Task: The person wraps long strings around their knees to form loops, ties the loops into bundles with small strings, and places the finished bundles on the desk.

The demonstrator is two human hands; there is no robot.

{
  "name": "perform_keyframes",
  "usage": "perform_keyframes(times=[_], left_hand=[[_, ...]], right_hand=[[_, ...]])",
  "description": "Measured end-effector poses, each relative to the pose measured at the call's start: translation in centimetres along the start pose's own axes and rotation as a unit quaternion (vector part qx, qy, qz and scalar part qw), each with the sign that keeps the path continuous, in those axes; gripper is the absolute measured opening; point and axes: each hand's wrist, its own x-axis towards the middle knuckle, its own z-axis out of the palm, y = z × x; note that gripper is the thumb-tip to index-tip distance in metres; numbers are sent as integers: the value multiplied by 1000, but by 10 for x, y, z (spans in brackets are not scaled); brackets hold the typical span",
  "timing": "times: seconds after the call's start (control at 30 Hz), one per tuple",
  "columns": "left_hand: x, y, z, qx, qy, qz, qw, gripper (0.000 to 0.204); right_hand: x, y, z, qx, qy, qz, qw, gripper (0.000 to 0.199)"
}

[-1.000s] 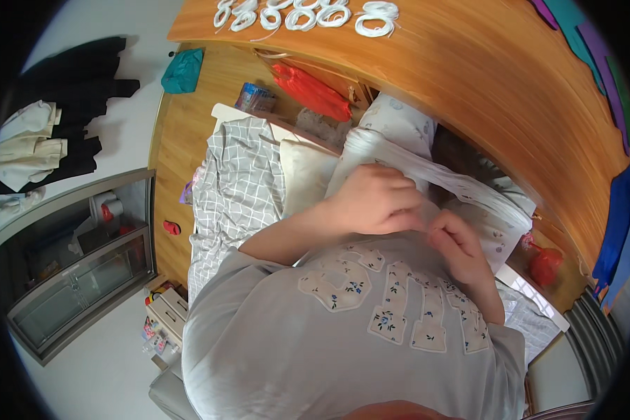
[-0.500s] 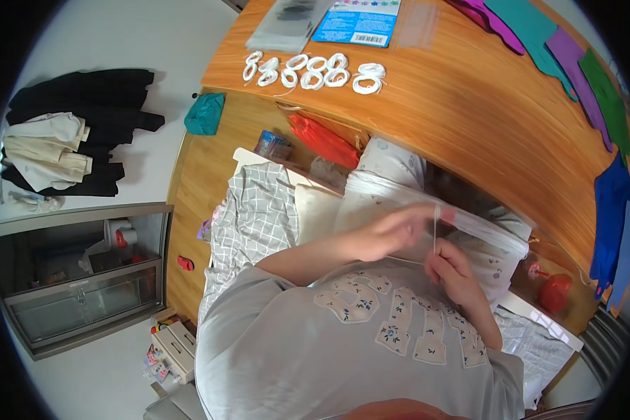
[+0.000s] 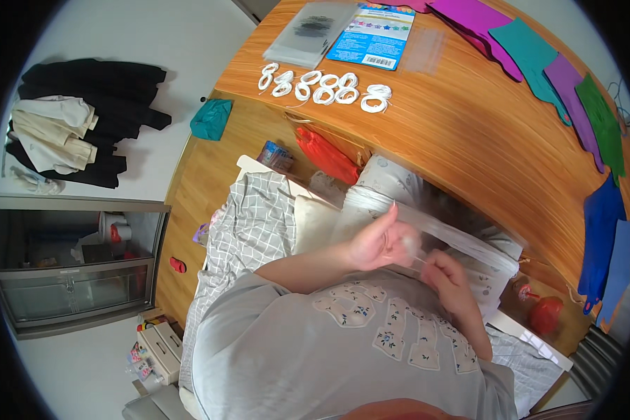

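Over my lap, my left hand (image 3: pixel 381 243) is turned palm up with the thumb raised. Its other fingers are curled and blurred, with white string (image 3: pixel 417 260) around them. From there the string runs to my right hand (image 3: pixel 444 271), whose closed fingers pinch it a short way off to the right. On the wooden table ahead, several white string bundles (image 3: pixel 327 89) wound in figure-eight shapes lie in a row.
Clear plastic sleeves (image 3: pixel 308 31) and a blue printed package (image 3: pixel 371 38) lie behind the bundles. Coloured cut pieces, including a teal one (image 3: pixel 528 59), line the table's far right side. Below the table edge are a red bag (image 3: pixel 325 154) and a checked cloth (image 3: pixel 255 217).
My left hand has drawn back left and rolled palm up, its thumb now raised. The right hand stays close by with the string. The whole view has shifted slightly.
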Motion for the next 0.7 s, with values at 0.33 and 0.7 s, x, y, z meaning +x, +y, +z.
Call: perform_keyframes(times=[0.33,0.7], left_hand=[[13,-11,-6,130,-215,125,960,30],[15,-14,-2,365,-147,221,892,29]], right_hand=[[-3,5,-5,-80,53,-34,995,16],[-6,14,-1,-157,67,-90,981,18]])
